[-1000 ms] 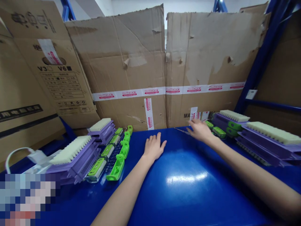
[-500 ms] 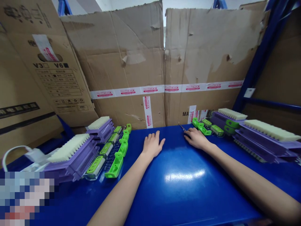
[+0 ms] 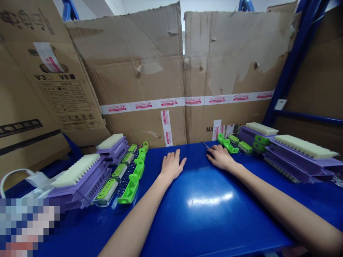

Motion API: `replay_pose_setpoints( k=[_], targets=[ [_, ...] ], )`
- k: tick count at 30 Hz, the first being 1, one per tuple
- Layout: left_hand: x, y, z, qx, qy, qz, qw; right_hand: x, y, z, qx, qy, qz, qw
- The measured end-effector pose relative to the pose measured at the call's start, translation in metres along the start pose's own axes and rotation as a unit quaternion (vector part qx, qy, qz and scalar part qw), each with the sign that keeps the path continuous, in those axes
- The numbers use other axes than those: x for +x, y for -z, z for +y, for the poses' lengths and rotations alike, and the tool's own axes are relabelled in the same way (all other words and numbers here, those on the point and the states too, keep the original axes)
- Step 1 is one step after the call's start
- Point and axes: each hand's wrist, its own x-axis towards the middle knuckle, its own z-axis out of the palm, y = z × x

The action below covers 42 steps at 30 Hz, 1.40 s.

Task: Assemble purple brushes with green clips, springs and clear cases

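Worktop (image 3: 214, 228), nr back edge — L hand (image 3: 170, 166) palm-down, fingers outstretched; R hand (image 3: 221, 157) by thin tool (image 3: 205, 145) — grip unclear.

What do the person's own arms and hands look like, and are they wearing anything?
The left hand and right hand are ungloved, with slender fingers. The left forearm and right forearm are bare and slim, sleeveless as far as the picture shows. No jewellery or markings can be made out.

Free gap btwn hands (image 3: 172, 167), but purple stacks (image 3: 89, 182) L/R & cardbd (image 3: 227, 57) behind block.
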Motion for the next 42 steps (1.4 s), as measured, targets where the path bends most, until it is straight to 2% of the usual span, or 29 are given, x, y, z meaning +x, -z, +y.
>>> replay_pose_setpoints(
  k=[5,12,42],
  targets=[
    [0.0002,-0.0003,0.0,-0.003,0.003,-0.003,1.0,-0.0007,-0.0014,0.0002,-0.007,0.012,0.03,0.999],
    [0.0004,-0.0007,-0.0007,0.002,-0.003,0.002,1.0,-0.0002,-0.0009,0.0009,-0.01,0.043,0.03,0.999],
    [-0.0008,0.0027,0.0007,0.004,0.001,-0.008,1.0,-0.0025,0.0061,0.0001,-0.019,0.005,0.008,1.0]
  ],
)
